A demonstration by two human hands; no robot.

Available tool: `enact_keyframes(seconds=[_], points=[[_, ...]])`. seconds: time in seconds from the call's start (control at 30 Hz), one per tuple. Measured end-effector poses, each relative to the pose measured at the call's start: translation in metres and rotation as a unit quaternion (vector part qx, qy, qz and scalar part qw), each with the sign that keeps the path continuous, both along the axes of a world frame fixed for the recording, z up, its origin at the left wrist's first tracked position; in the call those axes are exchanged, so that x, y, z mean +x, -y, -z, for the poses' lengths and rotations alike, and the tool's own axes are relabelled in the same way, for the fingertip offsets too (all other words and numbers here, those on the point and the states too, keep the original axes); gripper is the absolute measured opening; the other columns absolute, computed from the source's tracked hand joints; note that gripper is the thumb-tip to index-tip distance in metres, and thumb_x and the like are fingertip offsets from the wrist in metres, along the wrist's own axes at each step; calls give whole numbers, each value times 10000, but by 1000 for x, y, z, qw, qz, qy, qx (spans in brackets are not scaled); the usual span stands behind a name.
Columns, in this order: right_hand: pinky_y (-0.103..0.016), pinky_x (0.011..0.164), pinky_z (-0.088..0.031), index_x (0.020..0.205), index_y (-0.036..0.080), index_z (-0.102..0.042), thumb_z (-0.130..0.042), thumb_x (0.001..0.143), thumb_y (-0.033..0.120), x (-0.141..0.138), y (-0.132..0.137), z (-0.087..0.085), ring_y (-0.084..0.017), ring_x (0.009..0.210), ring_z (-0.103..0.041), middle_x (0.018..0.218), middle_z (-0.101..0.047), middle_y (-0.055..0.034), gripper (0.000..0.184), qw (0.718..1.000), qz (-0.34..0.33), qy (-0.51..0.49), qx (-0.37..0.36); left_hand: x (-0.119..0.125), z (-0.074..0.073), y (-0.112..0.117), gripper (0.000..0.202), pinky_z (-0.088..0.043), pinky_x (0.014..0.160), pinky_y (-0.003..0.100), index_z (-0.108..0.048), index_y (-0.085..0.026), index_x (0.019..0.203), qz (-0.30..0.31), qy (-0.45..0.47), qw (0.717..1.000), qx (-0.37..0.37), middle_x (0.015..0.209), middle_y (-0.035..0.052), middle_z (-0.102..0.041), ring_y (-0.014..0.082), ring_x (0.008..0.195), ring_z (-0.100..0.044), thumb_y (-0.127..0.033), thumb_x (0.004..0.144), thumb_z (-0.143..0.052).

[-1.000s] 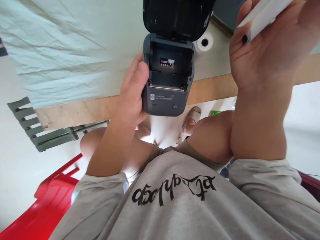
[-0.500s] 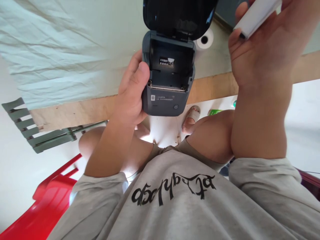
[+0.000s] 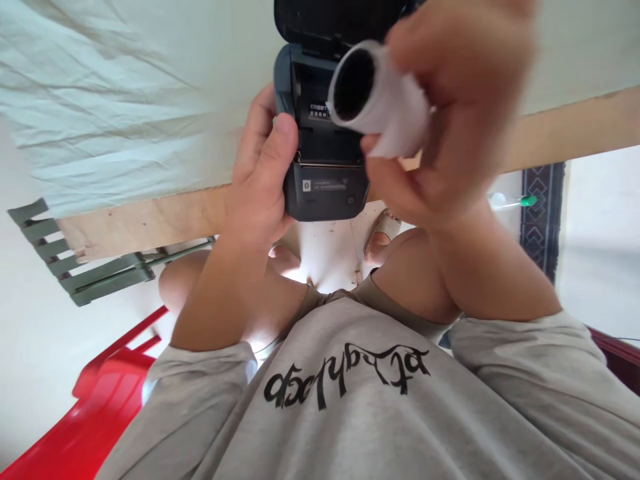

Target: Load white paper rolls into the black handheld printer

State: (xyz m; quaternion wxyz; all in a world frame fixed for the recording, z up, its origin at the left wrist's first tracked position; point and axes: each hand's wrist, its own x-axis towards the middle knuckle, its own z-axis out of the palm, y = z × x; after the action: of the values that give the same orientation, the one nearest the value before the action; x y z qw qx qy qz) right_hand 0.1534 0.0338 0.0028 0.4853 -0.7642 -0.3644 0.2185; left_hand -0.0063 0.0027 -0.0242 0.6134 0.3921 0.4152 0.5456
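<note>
A dark portable label printer (image 3: 320, 197) is gripped by my left hand (image 3: 265, 163), its thumb along the near side. The printer's black lid (image 3: 325, 20) stands open, and part of a printed label shows inside the bay. My right hand (image 3: 465, 113), slightly blurred, pinches a white paper roll (image 3: 400, 113) between thumb and fingers. The roll is tilted with its dark hollow end facing me, in front of the right part of the bay. Whether it touches the printer I cannot tell.
A table with a pale cloth (image 3: 150, 100) and a wooden edge (image 3: 165, 223) lies ahead. A green slatted rack (image 3: 110, 277) and a red plastic chair (image 3: 105, 393) stand at left. On the floor at right are a patterned mat (image 3: 543, 213) and a green-capped bottle (image 3: 527, 200).
My right hand has swung left and inward with the paper roll, from the upper right to over the printer. The printer has shifted slightly left and up.
</note>
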Motion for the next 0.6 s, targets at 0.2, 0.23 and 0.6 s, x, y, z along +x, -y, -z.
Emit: enact_keyframes(seconds=[0.2, 0.23, 0.6], points=[[-271, 930, -469, 1004, 236, -432, -386, 804, 184, -5, 9, 5, -46, 1051, -529, 1055, -563, 45, 211, 794, -480, 274, 252, -1, -2, 0, 201, -481, 807, 351, -583, -345, 948, 14, -21, 1000, 5, 1047, -2, -581, 258, 1098, -509, -456, 818, -476], [-272, 913, -469, 987, 240, -406, -365, 793, 153, -6, 8, 5, -45, 1049, -533, 1046, -563, 46, 217, 795, -472, 286, 252, -2, -1, 0, 202, -474, 828, 349, -579, -350, 955, 12, -18, 1000, 4, 1050, -2, -581, 256, 1100, -508, -457, 807, -493], [-251, 775, -423, 722, 189, -539, -485, 746, 240, -4, 11, 10, -64, 832, -521, 840, -568, 41, 78, 780, -439, 312, 318, -2, -3, 2, 327, -504, 811, 367, -539, -367, 1062, 1, -20, 998, -61, 993, 11, -642, 262, 1137, -522, -518, 773, -554]])
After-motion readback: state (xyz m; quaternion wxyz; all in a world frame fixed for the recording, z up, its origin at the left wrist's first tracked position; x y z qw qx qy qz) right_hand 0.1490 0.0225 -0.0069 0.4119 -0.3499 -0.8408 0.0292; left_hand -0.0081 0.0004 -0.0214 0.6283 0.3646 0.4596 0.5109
